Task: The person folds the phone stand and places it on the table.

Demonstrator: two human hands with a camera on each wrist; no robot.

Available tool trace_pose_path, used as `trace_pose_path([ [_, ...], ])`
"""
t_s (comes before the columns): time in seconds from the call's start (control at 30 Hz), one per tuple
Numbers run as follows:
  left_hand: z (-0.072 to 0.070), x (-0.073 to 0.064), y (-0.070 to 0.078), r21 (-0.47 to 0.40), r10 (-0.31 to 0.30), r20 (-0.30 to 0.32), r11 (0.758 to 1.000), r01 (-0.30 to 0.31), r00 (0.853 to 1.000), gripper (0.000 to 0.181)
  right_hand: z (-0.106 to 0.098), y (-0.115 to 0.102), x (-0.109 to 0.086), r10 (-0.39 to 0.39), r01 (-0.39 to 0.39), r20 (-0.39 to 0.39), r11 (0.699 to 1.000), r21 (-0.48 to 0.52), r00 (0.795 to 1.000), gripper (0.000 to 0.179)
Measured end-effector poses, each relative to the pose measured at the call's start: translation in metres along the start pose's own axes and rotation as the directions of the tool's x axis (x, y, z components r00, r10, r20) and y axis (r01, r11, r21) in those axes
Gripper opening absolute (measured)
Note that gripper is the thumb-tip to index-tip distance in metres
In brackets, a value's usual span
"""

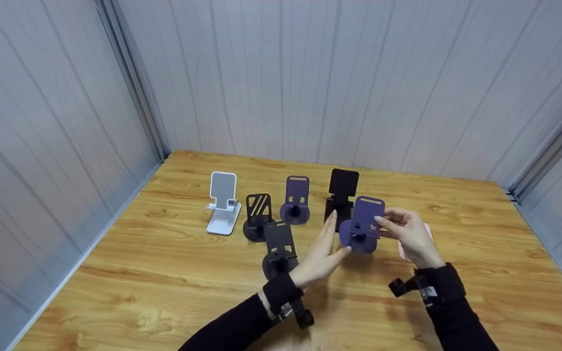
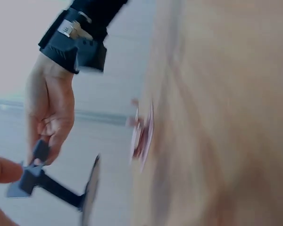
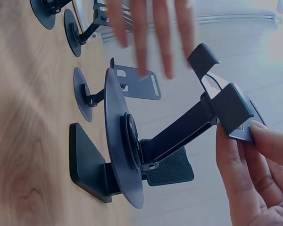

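While the right hand (image 1: pixel 413 239) pinches one purple phone stand (image 1: pixel 366 214) above the table (image 1: pixel 164 273), the left hand (image 1: pixel 321 261) extends straight fingers beside it.
On the table: one white stand (image 1: pixel 223 184), three dark stands (image 1: pixel 343 183), a second purple stand (image 1: pixel 297 189), one pink item (image 1: pixel 404 252) partly behind the right hand.

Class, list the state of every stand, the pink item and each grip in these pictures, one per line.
White stand: unfolded, upright
Slotted black stand: unfolded, upright
Dark grey stand: unfolded, upright
Rear purple stand: unfolded, upright
Tall black stand: unfolded, upright
Held purple stand: unfolded, lifted
Pink item: lying low, apparently folded
Left grip: fingers extended
Right grip: pinching the held purple stand
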State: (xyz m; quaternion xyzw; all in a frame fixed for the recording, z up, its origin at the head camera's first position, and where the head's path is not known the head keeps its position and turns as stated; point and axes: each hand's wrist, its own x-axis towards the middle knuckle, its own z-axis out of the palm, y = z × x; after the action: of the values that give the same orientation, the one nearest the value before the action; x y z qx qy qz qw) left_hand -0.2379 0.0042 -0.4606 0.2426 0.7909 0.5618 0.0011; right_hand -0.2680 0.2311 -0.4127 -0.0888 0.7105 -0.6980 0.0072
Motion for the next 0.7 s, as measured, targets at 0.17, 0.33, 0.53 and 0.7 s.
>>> trace_pose_path([
  [0.17, 0.017, 0.010, -0.003, -0.393, -0.180, -0.016, 0.905, 0.160, 0.983, 0.082, -0.002, -0.002, -0.001, -0.017, 0.017, -0.007, 1.000, -0.025, 1.000, 0.012],
  [0.33, 0.027, 0.020, -0.010, -0.660, -0.274, 0.002, 0.723, 0.207, 0.962, 0.079, -0.003, -0.002, -0.003, -0.034, 0.034, 0.007, 0.998, -0.056, 0.999, 0.012],
  [0.53, 0.031, 0.024, -0.016, -0.739, -0.295, 0.052, 0.631, 0.235, 0.954, 0.065, -0.004, -0.004, -0.003, -0.059, 0.059, 0.001, 0.997, -0.049, 0.998, 0.013],
  [0.7, 0.032, 0.027, -0.017, -0.744, -0.326, 0.029, 0.624, 0.238, 0.945, 0.049, -0.002, -0.006, -0.004, -0.074, 0.073, -0.030, 0.997, -0.040, 0.997, 0.012],
])
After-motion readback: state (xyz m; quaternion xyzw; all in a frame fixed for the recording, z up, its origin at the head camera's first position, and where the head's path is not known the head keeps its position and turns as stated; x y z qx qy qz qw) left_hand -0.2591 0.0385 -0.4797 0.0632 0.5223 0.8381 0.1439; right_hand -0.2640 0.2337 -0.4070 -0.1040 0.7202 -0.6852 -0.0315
